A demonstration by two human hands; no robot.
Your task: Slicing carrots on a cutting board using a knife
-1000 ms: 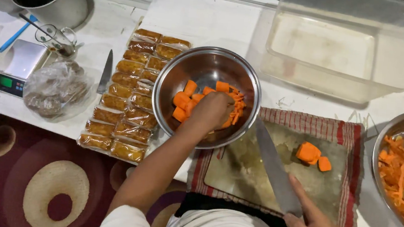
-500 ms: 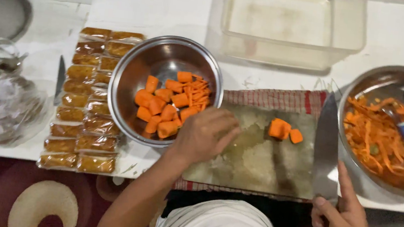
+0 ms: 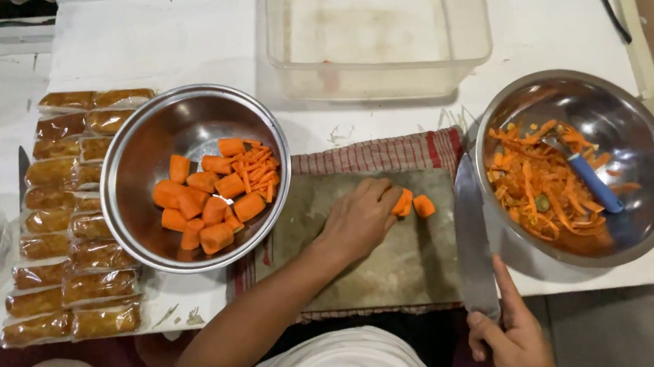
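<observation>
Left hand [image 3: 359, 221] closed loosely on carrot pieces [image 3: 412, 204] at its 2 o'clock; right hand [image 3: 517, 341] grips knife [image 3: 473, 238], blade pointing 12.

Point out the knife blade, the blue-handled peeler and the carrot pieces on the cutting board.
knife blade [image 3: 473, 239], head view, on the flat of the blade, mid-length.
blue-handled peeler [image 3: 596, 184], head view, on the middle of its blue handle.
carrot pieces [image 3: 423, 207], head view, on the piece lying free by the fingertips.

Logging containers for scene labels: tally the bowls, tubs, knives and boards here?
Steel bowls: 2, one with carrot chunks, one with peels
Clear tub: 1
Knives: 2, one in right hand, one by packets
Cutting board: 1
Total: 6
</observation>
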